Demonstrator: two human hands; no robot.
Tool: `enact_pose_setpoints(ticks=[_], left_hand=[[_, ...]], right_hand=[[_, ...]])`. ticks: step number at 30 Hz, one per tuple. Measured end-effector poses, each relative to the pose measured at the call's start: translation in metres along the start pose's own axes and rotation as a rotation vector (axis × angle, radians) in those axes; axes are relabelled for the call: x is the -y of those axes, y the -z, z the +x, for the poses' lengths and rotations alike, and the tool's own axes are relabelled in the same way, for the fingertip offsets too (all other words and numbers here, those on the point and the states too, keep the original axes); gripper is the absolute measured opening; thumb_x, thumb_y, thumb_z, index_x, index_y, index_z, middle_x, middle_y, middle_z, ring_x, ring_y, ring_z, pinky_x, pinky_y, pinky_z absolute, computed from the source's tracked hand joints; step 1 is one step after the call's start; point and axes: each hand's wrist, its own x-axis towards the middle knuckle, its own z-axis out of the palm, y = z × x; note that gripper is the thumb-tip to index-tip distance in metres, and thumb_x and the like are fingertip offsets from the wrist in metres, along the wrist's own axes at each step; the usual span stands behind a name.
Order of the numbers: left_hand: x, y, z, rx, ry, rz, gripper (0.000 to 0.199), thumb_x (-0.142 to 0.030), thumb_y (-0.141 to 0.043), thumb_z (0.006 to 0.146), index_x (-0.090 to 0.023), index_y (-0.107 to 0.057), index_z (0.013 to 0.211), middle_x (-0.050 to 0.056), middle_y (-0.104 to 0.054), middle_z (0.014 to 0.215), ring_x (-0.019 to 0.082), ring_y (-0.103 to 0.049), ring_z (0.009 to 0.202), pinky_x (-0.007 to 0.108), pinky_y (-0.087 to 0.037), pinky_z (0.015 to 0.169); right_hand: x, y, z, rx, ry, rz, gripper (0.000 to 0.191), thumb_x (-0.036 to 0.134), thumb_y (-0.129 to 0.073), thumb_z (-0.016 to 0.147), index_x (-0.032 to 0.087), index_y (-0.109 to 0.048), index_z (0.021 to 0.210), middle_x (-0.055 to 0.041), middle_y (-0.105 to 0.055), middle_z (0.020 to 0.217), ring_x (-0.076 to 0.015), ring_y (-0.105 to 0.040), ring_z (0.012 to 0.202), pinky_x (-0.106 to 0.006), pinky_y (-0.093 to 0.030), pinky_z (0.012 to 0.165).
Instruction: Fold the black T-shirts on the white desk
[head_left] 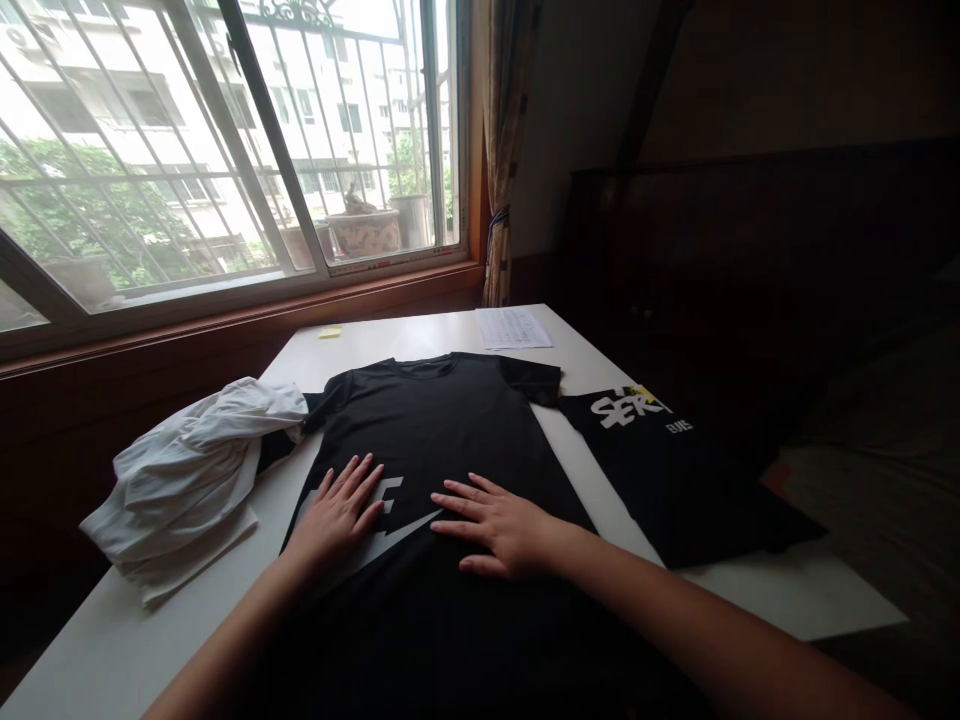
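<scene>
A black T-shirt (450,430) lies spread on the white table (600,470), its collar toward the far edge and a grey print across its front. On the left part of that print rests my left hand (337,515), palm down with the fingers apart. My right hand (491,525) lies flat on the shirt at the tip of the print, its fingers spread and pointing left. Neither hand holds anything. The lower part of the shirt is dark and runs out of the frame.
Crumpled white clothing (195,470) hangs over the left table edge. Another black garment (675,480) with white lettering lies at the right edge. A printed sheet (514,328) and a yellow note (330,332) lie at the far end, below the window (225,150) and curtain (504,150).
</scene>
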Motion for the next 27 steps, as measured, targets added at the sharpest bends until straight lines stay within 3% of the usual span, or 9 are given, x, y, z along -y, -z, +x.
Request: enact_pose_setpoints(ticks=[3, 7, 16, 20, 24, 27], left_hand=[[0.015, -0.003, -0.007, 0.012, 0.066, 0.015, 0.062, -0.056, -0.032, 0.104, -0.028, -0.029, 0.159, 0.002, -0.021, 0.167, 0.028, -0.021, 0.154, 0.055, -0.020, 0.123], [0.017, -0.005, -0.009, 0.012, 0.091, 0.021, 0.061, -0.056, -0.031, 0.104, -0.030, -0.027, 0.159, 0.002, -0.022, 0.167, 0.029, -0.020, 0.154, 0.057, -0.019, 0.123], [0.018, -0.004, 0.003, 0.046, 0.191, 0.009, 0.064, -0.063, -0.034, 0.101, -0.035, -0.032, 0.158, 0.004, -0.022, 0.168, 0.040, -0.018, 0.153, 0.064, -0.024, 0.117], [0.009, 0.007, 0.033, 0.016, 0.264, 0.036, 0.065, -0.062, -0.042, 0.099, -0.032, -0.036, 0.157, 0.008, -0.017, 0.169, 0.040, -0.031, 0.148, 0.059, -0.030, 0.114], [-0.001, 0.011, 0.081, 0.014, 0.213, 0.031, 0.062, -0.056, -0.038, 0.102, -0.025, -0.037, 0.156, 0.009, -0.015, 0.169, 0.036, -0.015, 0.154, 0.061, -0.018, 0.120], [0.003, 0.004, 0.112, 0.037, 0.256, -0.023, 0.064, -0.055, -0.032, 0.104, -0.020, -0.035, 0.157, 0.011, -0.020, 0.168, 0.033, -0.015, 0.155, 0.057, -0.017, 0.122]], right_hand=[[0.010, 0.004, -0.016, 0.035, 0.042, 0.042, 0.064, 0.058, -0.050, 0.099, 0.036, -0.036, 0.157, -0.0037, -0.023, 0.168, -0.0282, -0.013, 0.156, -0.053, -0.001, 0.125], [0.030, 0.009, -0.034, 0.078, 0.080, 0.102, 0.065, 0.058, -0.052, 0.098, 0.038, -0.035, 0.157, -0.0024, -0.022, 0.168, -0.0282, -0.013, 0.156, -0.054, -0.002, 0.125], [0.054, 0.012, -0.070, 0.010, 0.021, 0.206, 0.061, 0.041, -0.062, 0.095, 0.034, -0.044, 0.153, -0.0061, -0.037, 0.161, -0.0307, -0.030, 0.150, -0.054, -0.021, 0.124], [0.058, 0.013, -0.075, 0.026, 0.007, 0.211, 0.062, 0.039, -0.063, 0.094, 0.034, -0.044, 0.153, -0.0058, -0.037, 0.161, -0.0318, -0.029, 0.151, -0.056, -0.021, 0.123], [0.059, 0.015, -0.073, 0.035, -0.005, 0.213, 0.062, 0.040, -0.063, 0.094, 0.035, -0.044, 0.153, -0.0052, -0.037, 0.161, -0.0320, -0.029, 0.151, -0.056, -0.021, 0.123], [0.059, 0.016, -0.073, 0.049, -0.006, 0.209, 0.062, 0.040, -0.062, 0.095, 0.035, -0.043, 0.154, -0.0048, -0.036, 0.162, -0.0317, -0.028, 0.151, -0.056, -0.021, 0.123]])
